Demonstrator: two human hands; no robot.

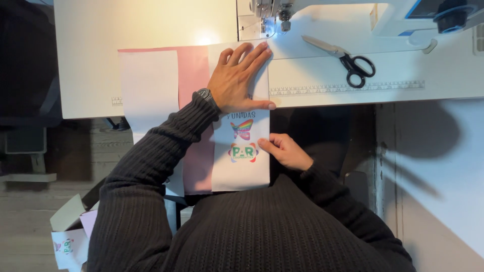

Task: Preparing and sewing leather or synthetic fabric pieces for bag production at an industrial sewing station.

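**A:** What are the hands working on?

**B:** A white fabric panel (242, 161) printed with a rainbow butterfly and a round multicoloured emblem. It lies lengthwise over the front edge of a white surface (91, 60), its upper end near the needle of a sewing machine (353, 15), its lower end hanging toward the person's lap.

**A:** How do the hands meet it?

**B:** The left hand (237, 80) lies flat on the upper part of the panel, fingers spread and extended, thumb pointing right along the surface's edge. It presses down and grips nothing. The right hand (285, 151) is at the panel's right edge, beside the round emblem, thumb and fingers closed together on that edge in a pinch.

**A:** What lies next to the panel?

**B:** A pink fabric piece (194, 75) sits just left of it, touching or slightly under it, and a paler white piece (148, 85) lies further left. Both also hang over the edge.

**A:** And further out?

**B:** Black-handled scissors (348, 58) rest on the surface to the right, well apart from both hands, above a printed ruler strip (348, 88). The person wears a dark ribbed sweater (242, 231) and a wristwatch (204, 94) on the left wrist. At lower left, on the wooden floor (25, 226), a box (68, 236) holds more printed pieces.
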